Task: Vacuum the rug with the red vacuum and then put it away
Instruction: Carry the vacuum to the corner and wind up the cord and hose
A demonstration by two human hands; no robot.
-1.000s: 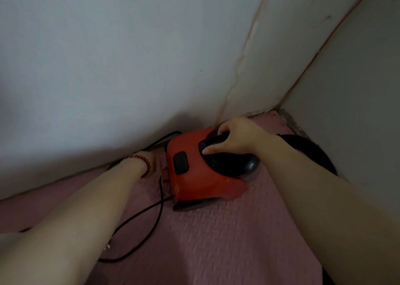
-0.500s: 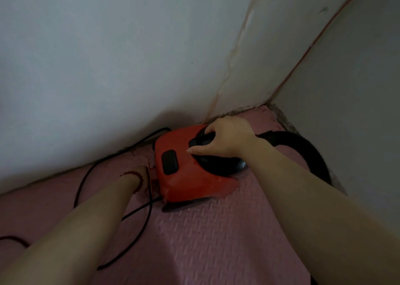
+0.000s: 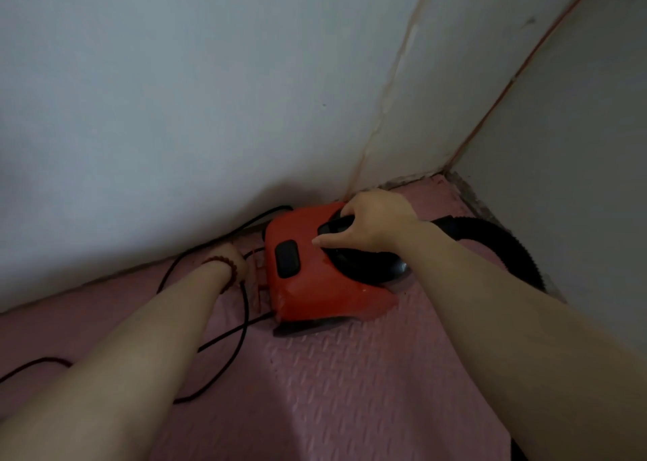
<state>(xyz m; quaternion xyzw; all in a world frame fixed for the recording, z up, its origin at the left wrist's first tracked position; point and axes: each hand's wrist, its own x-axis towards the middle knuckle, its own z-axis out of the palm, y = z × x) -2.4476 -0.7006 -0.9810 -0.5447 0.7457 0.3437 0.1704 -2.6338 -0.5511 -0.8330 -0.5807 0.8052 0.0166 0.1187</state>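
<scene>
In the corner, head view: the red vacuum [image 3: 315, 285] sits on the pink rug [image 3: 350, 373], close to the white wall [image 3: 175, 110].
Right hand: the right hand [image 3: 374, 222] still holds the black handle [image 3: 364, 268] on top. Its fingers are curled round the handle and the thumb lies out flat.
Left hand: the left hand [image 3: 232, 255] stays low at the vacuum's left side, by the black cord [image 3: 241, 320].
What changed: very little. The vacuum has hardly moved. More of the black hose [image 3: 504, 243] and more cord show now than a second ago.
What it means: the vacuum looks parked in its spot, so putting it away seems nearly done. The cord lies loose on the rug.
Hard to see: the left fingers hide behind the wrist and the red bead bracelet [image 3: 224, 268], so nobody can tell if they are open or holding the cord.
Cut off: the hose goes behind the right arm, and the cord runs off the left edge.
</scene>
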